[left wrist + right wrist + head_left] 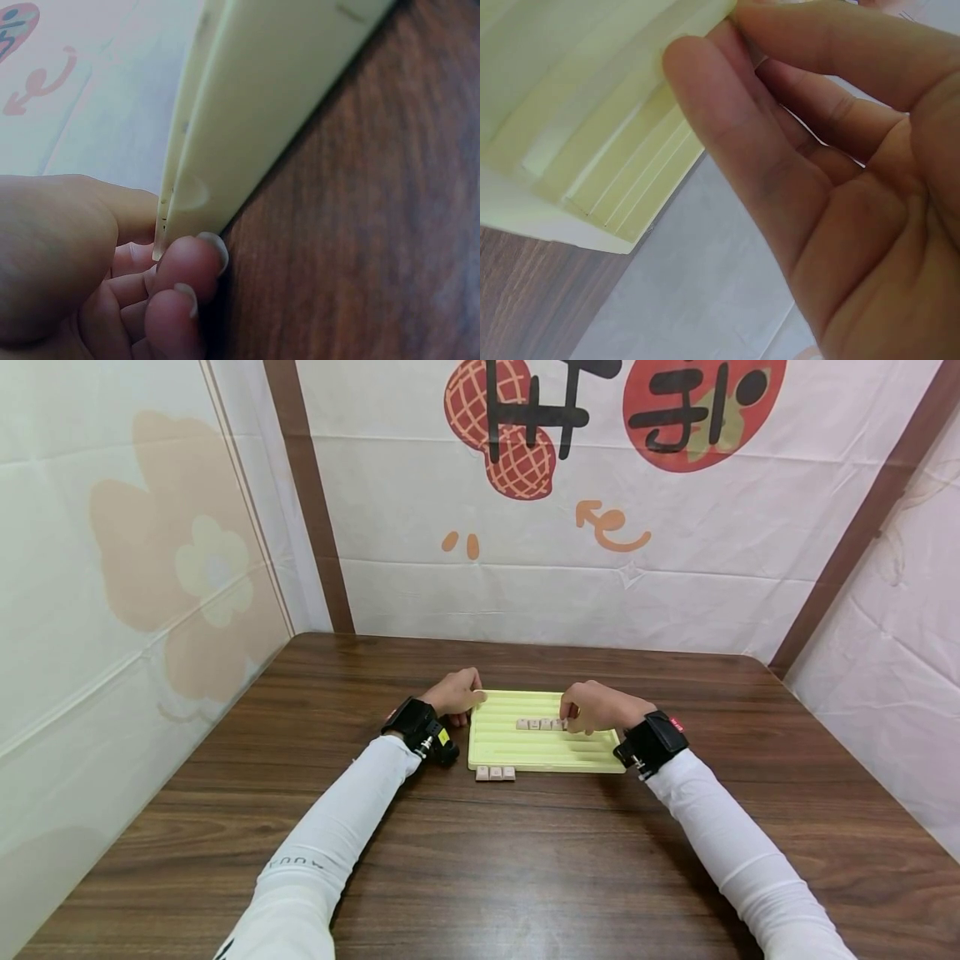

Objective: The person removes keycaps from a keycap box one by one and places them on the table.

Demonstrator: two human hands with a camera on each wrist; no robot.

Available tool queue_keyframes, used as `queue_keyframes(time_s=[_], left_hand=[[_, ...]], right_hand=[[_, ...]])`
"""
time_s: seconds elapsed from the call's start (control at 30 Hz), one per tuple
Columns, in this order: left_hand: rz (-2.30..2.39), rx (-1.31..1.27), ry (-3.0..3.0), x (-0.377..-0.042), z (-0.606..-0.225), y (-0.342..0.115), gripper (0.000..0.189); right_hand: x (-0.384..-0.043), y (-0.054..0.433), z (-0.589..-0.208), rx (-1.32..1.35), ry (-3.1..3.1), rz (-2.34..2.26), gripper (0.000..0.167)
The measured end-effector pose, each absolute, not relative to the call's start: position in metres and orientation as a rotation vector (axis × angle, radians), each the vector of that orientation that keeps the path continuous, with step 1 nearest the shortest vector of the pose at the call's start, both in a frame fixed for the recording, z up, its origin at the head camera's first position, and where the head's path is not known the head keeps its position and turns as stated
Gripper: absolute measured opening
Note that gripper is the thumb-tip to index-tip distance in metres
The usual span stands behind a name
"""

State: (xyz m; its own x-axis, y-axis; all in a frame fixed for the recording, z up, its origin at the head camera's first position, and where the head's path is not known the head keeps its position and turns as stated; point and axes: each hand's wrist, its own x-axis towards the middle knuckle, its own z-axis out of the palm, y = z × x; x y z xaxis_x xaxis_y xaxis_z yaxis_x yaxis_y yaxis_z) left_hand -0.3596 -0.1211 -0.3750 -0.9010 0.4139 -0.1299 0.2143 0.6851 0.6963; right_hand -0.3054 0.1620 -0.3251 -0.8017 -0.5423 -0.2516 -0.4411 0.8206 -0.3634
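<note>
A pale yellow ridged tray (pixel 540 753) lies flat on the table. My left hand (pixel 452 693) grips its far left corner; the left wrist view shows the thumb over the rim and fingertips (pixel 191 262) against the side wall (pixel 247 112). Several beige keycaps (pixel 534 724) stand in a row in a middle groove. At the row's right end, my right hand (pixel 600 706) pinches a keycap, mostly hidden by the fingers. In the right wrist view, thumb and fingers (pixel 705 90) come together over the tray's grooves (pixel 622 172).
Three more keycaps (pixel 495 773) sit side by side on the wooden table (pixel 480 860), along the tray's near left edge. A printed cloth backdrop (pixel 540 602) rises behind the table, with cloth walls to the left and right.
</note>
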Motion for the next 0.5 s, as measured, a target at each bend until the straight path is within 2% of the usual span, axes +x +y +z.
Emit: queue_keyframes(time_s=[0.5], left_hand=[[1.029, 0.514, 2.626, -0.3601, -0.3755, -0.1214, 0.017]], right_hand=[[-0.3039, 0.1621, -0.3239, -0.757, 2.661, -0.410, 0.016]])
